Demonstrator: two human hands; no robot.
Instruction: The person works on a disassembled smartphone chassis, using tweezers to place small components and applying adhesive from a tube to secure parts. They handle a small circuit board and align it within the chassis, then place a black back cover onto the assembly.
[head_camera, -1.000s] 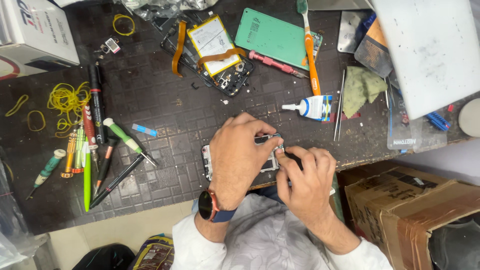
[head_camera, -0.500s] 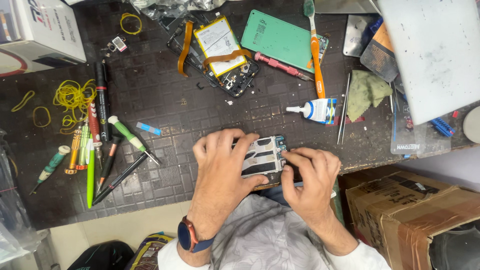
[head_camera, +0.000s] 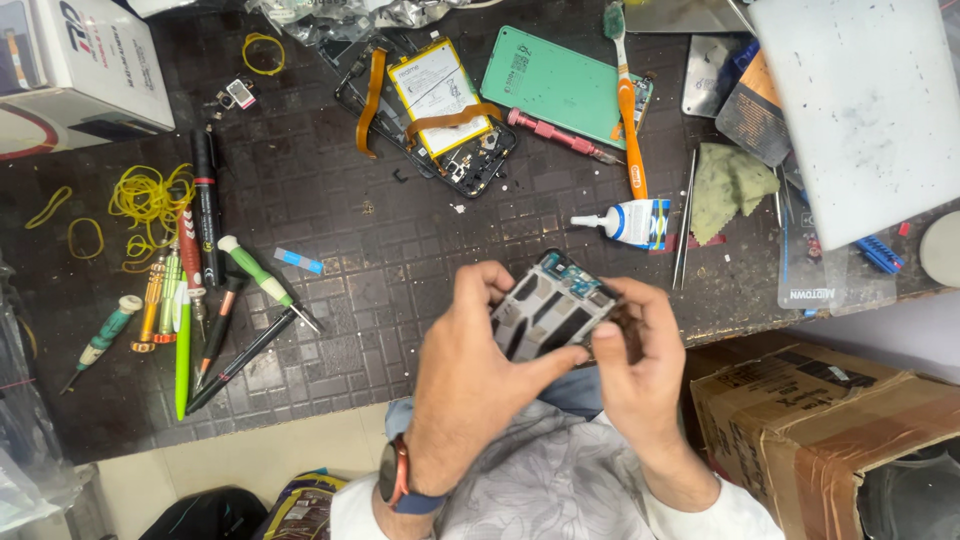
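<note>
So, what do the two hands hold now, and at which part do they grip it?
Both hold a grey phone frame above the table edge: the left hand by its left side, the right hand by its right end.

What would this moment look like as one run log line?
left hand: holds phone frame | right hand: holds frame's other edge | frame: lifted above mat | nearby: glue tube, screwdrivers

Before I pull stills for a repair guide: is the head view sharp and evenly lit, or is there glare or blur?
Head view: light is even and soft, shadows faint; the phone frame held by the left hand and right hand looks sharp; mild glare on the white panel at the top right; edges bow slightly from the wide lens.
</note>
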